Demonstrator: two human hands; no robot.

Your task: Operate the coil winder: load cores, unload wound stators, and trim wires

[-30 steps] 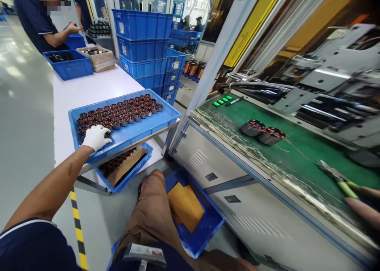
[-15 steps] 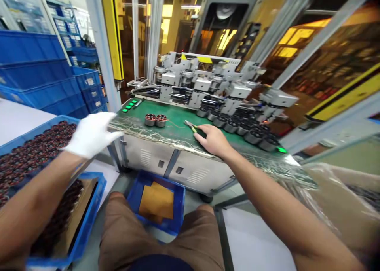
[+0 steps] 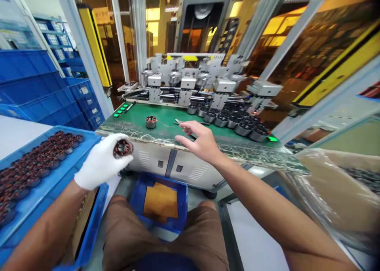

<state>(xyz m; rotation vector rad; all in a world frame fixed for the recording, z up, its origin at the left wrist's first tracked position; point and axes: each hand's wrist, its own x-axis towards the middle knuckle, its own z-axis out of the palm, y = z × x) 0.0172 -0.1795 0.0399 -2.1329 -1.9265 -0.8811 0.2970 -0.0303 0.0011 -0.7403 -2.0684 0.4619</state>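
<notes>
My left hand (image 3: 99,164), in a white glove, grips a round copper-wound stator (image 3: 122,148) in front of the green bench's near edge. Another stator (image 3: 151,122) stands alone on the green bench top (image 3: 133,122). My bare right hand (image 3: 200,141) hovers over the bench edge with fingers spread and nothing in it. Just beyond its fingertips lie side cutters (image 3: 184,123). A blue tray (image 3: 49,182) at the left holds several rows of the same stators.
A winding machine (image 3: 192,83) with several fixtures stands at the back of the bench, a row of dark housings (image 3: 237,124) before it. Blue crates (image 3: 32,85) are stacked left. A blue bin with cardboard (image 3: 162,199) sits on the floor by my knees. A plastic-lined box (image 3: 341,184) stands right.
My left hand has come from the tray to the bench and now holds a stator. One of two stators on the bench is gone. My right hand let go of the cutters and lifted.
</notes>
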